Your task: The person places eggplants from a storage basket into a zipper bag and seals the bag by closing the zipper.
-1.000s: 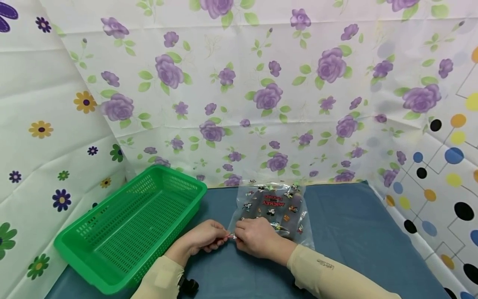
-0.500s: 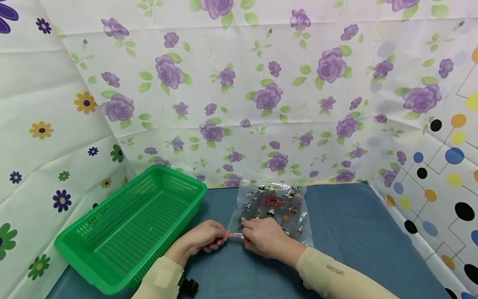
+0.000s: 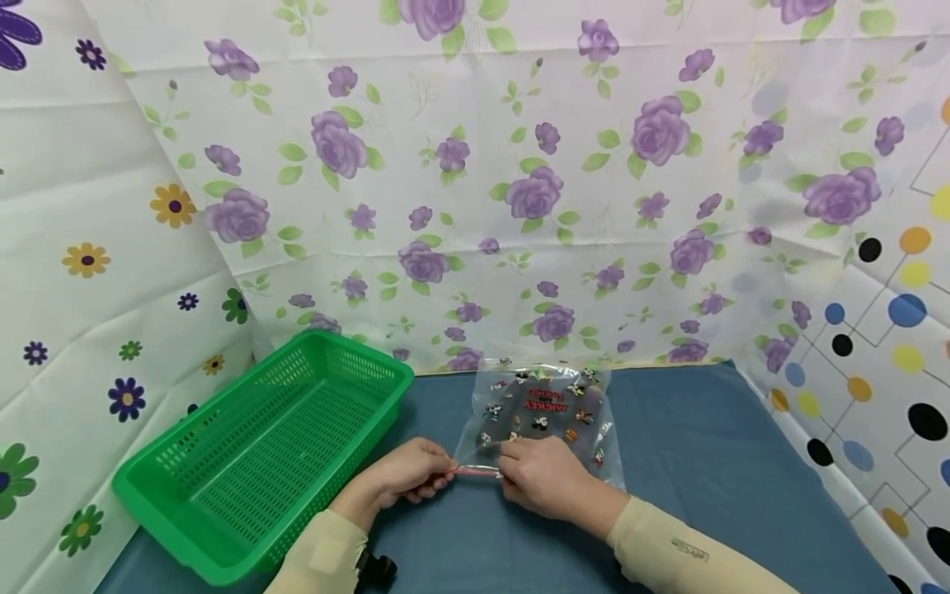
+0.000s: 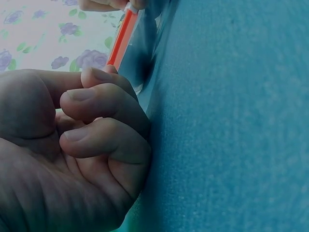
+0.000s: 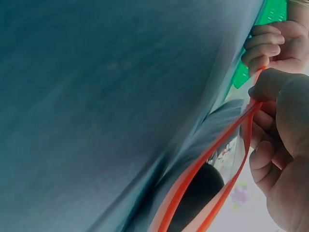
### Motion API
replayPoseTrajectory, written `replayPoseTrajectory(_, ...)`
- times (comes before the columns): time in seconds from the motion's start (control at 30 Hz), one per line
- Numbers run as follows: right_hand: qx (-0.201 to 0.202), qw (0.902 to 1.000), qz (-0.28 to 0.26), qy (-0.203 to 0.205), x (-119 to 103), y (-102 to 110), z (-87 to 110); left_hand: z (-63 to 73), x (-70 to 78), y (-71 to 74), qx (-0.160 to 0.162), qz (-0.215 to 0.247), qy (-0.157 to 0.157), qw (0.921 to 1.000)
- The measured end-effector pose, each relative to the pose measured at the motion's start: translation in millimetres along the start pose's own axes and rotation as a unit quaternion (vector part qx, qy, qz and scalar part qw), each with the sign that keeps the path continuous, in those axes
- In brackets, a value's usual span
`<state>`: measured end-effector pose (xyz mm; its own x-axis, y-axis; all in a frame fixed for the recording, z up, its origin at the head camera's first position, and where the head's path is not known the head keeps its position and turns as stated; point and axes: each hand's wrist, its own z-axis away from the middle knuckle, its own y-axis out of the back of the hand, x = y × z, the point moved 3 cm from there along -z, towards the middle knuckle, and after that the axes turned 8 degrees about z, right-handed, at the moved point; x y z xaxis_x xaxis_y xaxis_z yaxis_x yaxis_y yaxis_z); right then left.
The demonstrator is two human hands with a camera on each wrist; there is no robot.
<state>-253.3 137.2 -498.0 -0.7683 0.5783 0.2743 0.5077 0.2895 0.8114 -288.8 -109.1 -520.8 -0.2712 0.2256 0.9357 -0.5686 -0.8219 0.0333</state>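
Observation:
A clear zip bag [image 3: 545,404] printed with small cartoon figures and red lettering lies on the cloth, with something dark inside. My left hand [image 3: 411,472] pinches the near left corner, its other fingers curled. Along the red zip strip [image 3: 477,472], my right hand [image 3: 545,476] pinches the bag's edge to the right of that corner. Between the hands the strip runs straight and pressed together. Past my right fingers, the right wrist view shows the two red zip edges [image 5: 190,169] spread apart, with a dark rounded thing [image 5: 200,193] visible between them.
A green perforated plastic basket [image 3: 260,462] stands to the left, beside my left forearm. Blue cloth [image 3: 690,462] covers the table. Flowered and dotted sheets hang behind and at both sides.
My right hand has slid to the right along the zip strip, leaving a longer stretch of red strip showing between the hands. The left hand has stayed at the corner.

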Motion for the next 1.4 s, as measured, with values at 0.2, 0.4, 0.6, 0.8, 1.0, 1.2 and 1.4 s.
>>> replayPoseTrajectory(0.2,0.011,0.9998,-0.012,-0.006,3.1,4.8,6.4,1.3,2.1,0.0,-0.001,-0.003,-0.009,1.0000)
replayPoseTrajectory(0.4,0.027,0.9994,-0.021,-0.009,4.6,7.8,10.9,2.3,1.3,-0.2,-0.004,0.002,-0.006,1.0000)
replayPoseTrajectory(0.6,0.027,0.9993,-0.023,-0.012,5.3,11.1,15.7,2.7,0.5,-0.2,-0.004,0.002,-0.006,1.0000)
replayPoseTrajectory(0.8,0.026,0.9993,-0.020,-0.015,7.4,15.6,20.2,3.0,1.0,-0.1,-0.005,0.000,-0.006,1.0000)
replayPoseTrajectory(1.0,0.031,0.9992,-0.026,-0.008,10.4,18.1,24.5,3.6,2.2,-0.5,-0.007,0.001,-0.008,0.9999)
replayPoseTrajectory(1.2,0.029,0.9990,-0.031,-0.013,11.7,21.0,29.4,4.2,1.4,0.8,-0.007,0.000,-0.011,0.9999)
replayPoseTrajectory(1.4,0.022,0.9991,-0.031,-0.018,13.9,21.6,35.6,3.3,0.4,0.8,-0.007,0.001,-0.011,0.9999)
